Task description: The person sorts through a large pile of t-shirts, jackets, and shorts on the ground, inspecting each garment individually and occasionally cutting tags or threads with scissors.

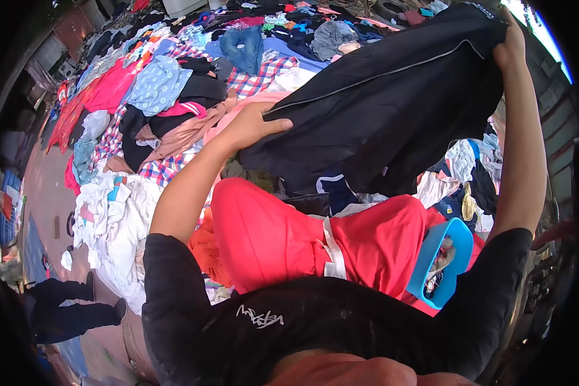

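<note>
A black garment (379, 103) with a long silver zipper is stretched out between my two hands, above my red-clad knees. My left hand (258, 126) grips its lower left end, thumb lying on top of the cloth. Raised at the upper right, my right hand (509, 44) is closed on the other end, near some white lettering. The garment hangs down between the hands and hides part of the clothes behind it.
Piles of mixed clothes (154, 83) spread across the ground ahead. White clothes (119, 225) lie at the left. A blue plastic basket (423, 257) with small items stands by my right knee. Another person's dark-clad legs (61, 309) show at the lower left.
</note>
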`<state>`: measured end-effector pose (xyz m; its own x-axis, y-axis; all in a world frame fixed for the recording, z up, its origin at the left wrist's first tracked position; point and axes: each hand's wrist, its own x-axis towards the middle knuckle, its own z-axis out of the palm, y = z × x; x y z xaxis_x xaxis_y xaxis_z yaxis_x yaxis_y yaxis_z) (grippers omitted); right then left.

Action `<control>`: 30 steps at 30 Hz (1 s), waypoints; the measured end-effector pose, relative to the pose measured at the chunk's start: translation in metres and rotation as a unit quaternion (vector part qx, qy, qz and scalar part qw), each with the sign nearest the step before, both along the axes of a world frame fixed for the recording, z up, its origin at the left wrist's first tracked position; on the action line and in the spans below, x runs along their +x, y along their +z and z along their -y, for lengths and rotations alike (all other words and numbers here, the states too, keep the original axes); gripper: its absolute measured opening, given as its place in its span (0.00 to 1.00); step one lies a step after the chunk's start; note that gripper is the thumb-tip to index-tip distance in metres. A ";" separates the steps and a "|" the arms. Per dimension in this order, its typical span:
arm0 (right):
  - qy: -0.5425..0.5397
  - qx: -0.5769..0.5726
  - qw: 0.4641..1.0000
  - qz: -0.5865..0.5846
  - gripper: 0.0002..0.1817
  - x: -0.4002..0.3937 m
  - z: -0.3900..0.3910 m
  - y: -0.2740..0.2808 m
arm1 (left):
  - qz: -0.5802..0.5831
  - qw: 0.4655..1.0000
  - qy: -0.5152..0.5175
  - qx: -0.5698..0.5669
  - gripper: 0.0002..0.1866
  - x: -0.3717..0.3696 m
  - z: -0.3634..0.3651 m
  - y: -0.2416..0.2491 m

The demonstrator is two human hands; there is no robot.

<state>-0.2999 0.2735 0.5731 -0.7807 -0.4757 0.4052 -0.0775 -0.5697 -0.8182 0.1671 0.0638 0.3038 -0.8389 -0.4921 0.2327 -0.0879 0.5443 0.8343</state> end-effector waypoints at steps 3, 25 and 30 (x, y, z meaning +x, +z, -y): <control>0.052 -0.005 0.999 -0.002 0.24 0.001 -0.003 0.010 | 0.091 0.996 -0.011 -0.008 0.18 -0.001 -0.006 0.003; 0.606 0.361 0.654 -0.273 0.26 0.279 -0.070 -0.220 | -0.201 0.829 -0.169 0.494 0.34 -0.036 -0.146 -0.021; 0.110 0.333 0.830 -0.433 0.56 0.208 -0.114 -0.282 | -0.290 0.748 -0.165 0.574 0.28 -0.023 -0.105 -0.017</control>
